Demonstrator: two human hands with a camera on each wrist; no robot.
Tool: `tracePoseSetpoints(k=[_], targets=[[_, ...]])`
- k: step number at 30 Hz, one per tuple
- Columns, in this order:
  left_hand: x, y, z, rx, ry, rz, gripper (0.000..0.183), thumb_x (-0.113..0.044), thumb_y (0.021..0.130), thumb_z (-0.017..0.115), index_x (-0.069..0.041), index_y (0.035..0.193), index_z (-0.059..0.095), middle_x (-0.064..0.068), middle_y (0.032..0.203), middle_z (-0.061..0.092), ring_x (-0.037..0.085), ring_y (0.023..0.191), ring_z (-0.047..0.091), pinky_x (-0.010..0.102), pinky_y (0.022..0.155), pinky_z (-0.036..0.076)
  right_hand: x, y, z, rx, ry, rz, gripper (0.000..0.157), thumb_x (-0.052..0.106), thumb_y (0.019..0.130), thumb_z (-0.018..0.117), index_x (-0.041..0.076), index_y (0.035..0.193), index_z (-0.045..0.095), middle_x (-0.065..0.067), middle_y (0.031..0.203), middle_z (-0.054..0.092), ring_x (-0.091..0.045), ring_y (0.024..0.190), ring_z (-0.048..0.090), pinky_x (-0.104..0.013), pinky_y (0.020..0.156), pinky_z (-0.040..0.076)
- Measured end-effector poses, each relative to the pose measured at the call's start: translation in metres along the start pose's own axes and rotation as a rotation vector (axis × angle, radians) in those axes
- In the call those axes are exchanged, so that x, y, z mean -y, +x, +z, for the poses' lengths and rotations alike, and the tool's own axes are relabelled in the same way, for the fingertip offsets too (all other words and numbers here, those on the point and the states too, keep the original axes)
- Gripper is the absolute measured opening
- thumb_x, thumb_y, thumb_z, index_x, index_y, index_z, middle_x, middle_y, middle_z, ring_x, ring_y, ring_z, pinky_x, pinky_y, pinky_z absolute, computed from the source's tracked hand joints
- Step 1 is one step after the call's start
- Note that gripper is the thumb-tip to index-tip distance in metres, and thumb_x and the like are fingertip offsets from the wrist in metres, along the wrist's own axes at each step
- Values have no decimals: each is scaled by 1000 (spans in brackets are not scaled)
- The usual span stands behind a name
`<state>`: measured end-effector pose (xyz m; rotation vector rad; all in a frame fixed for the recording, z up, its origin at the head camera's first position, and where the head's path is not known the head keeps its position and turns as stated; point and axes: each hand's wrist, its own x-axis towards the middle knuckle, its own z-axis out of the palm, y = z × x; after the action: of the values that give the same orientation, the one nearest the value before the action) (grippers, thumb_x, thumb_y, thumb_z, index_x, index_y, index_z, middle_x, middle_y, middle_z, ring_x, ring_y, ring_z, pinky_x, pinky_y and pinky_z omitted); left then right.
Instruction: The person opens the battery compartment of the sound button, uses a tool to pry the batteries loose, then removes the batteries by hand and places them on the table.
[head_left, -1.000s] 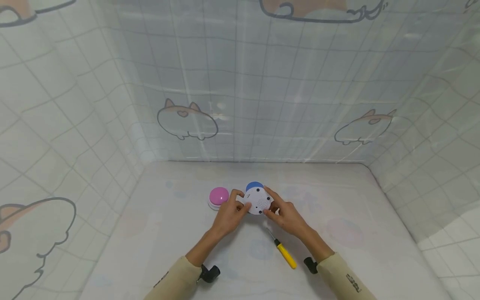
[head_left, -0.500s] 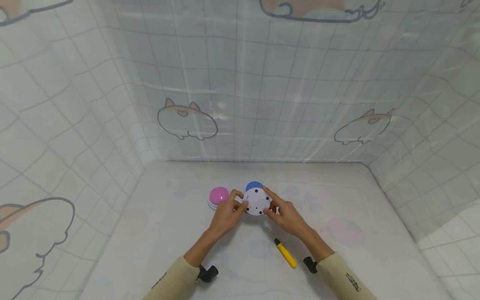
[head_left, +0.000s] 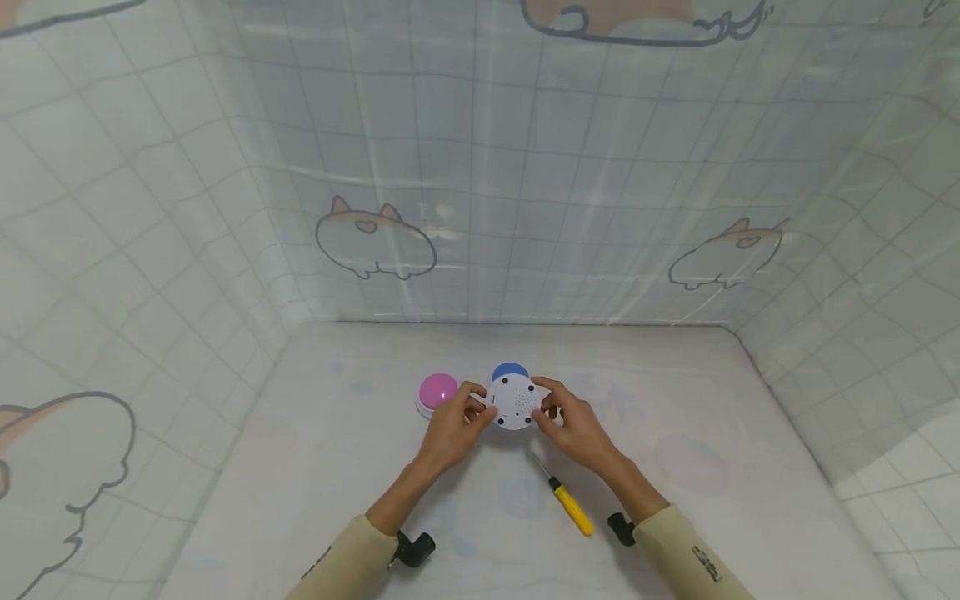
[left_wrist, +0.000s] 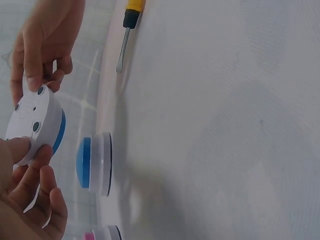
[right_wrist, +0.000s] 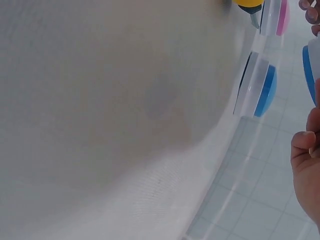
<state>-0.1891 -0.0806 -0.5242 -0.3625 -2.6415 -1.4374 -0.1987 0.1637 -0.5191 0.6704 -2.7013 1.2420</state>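
Observation:
Both hands hold up a round white push button with a blue dome, its underside (head_left: 514, 402) facing the head camera. That underside shows small black round spots near the rim and a patch of speaker holes. My left hand (head_left: 452, 429) pinches its left edge, thumb on the underside and fingers behind. At the right edge my right hand (head_left: 573, 425) pinches it the same way. The left wrist view shows the held button's white side (left_wrist: 47, 127) and part of its blue dome. A second blue-domed button (left_wrist: 95, 162) stands on the table, partly hidden behind the held one in the head view.
A pink-domed button (head_left: 438, 392) stands on the table just left of my left hand. Nearer me lies a screwdriver with a yellow handle (head_left: 573, 510), its tip toward the buttons. Patterned sheeting (head_left: 480, 183) walls the table (head_left: 337, 483) at the back and sides.
The held button has turned slightly counter-clockwise in my hands, seen from the head. My right fingers have shifted a little along its edge. The screwdriver and the pink button have stayed put.

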Motion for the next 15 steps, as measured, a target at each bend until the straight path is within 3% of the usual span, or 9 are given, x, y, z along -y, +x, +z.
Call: tracePoseSetpoints(k=[7,15], targets=[[-4,0,0,22,-45,8,33,-25,96,71,-12,120,54,-6,84,74,11,76,62,27,70,51,2,0,0,-84,4,1,48,19,97,68,23,143,54,9,94,63,-12,86,53,-46,76,53],[-9,-3,0,18,-66,-9,38,-23,95,72,-10,124,52,-2,81,74,12,73,59,25,68,49,3,0,-3,-79,41,-21,44,24,100,64,25,144,56,11,89,63,-12,77,54,-27,68,47]])
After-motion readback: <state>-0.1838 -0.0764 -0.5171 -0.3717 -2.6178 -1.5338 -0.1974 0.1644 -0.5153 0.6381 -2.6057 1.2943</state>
